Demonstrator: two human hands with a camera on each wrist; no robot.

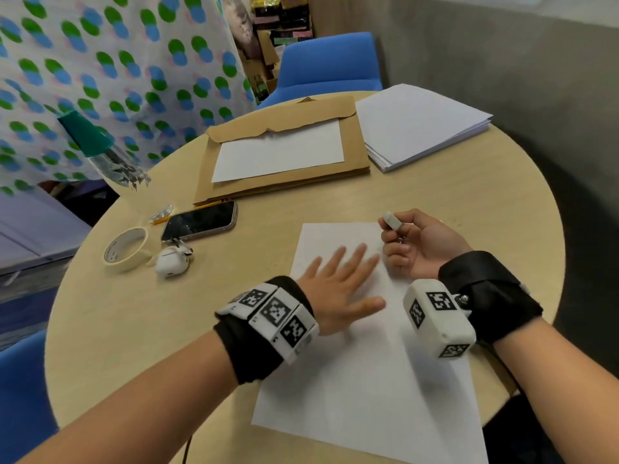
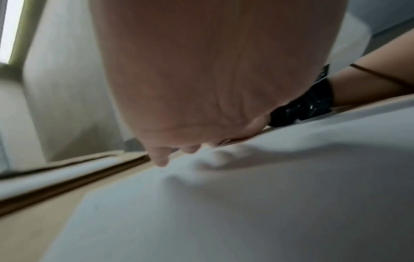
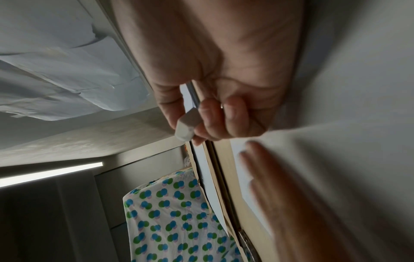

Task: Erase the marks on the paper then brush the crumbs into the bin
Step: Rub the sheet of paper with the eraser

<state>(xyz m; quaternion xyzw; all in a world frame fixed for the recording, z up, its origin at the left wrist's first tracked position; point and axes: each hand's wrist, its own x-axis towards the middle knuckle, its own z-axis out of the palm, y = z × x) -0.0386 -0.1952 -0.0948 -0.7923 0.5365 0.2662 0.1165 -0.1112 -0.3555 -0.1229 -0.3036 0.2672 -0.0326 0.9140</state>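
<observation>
A white sheet of paper [image 1: 361, 373] lies on the round wooden table [image 1: 469, 202] in front of me. My left hand [image 1: 338, 283] lies flat on the paper's upper part with fingers spread and blurred; the left wrist view shows its fingertips [image 2: 160, 159] touching the paper [image 2: 246, 212]. My right hand [image 1: 412, 242] hovers at the paper's top right corner, palm turned up, and pinches a small white eraser [image 1: 392, 221] between thumb and fingers. The right wrist view shows the eraser [image 3: 187, 126] held off the sheet, with my left hand [image 3: 280, 186] blurred below it. No marks are clear on the paper.
At the back lie a brown envelope [image 1: 284, 182] with a white sheet on it and a stack of white paper [image 1: 418, 125]. A phone [image 1: 199, 221], a pencil, a tape roll [image 1: 125, 249] and a white earbud case [image 1: 170, 261] sit at the left. Blue chairs stand around the table.
</observation>
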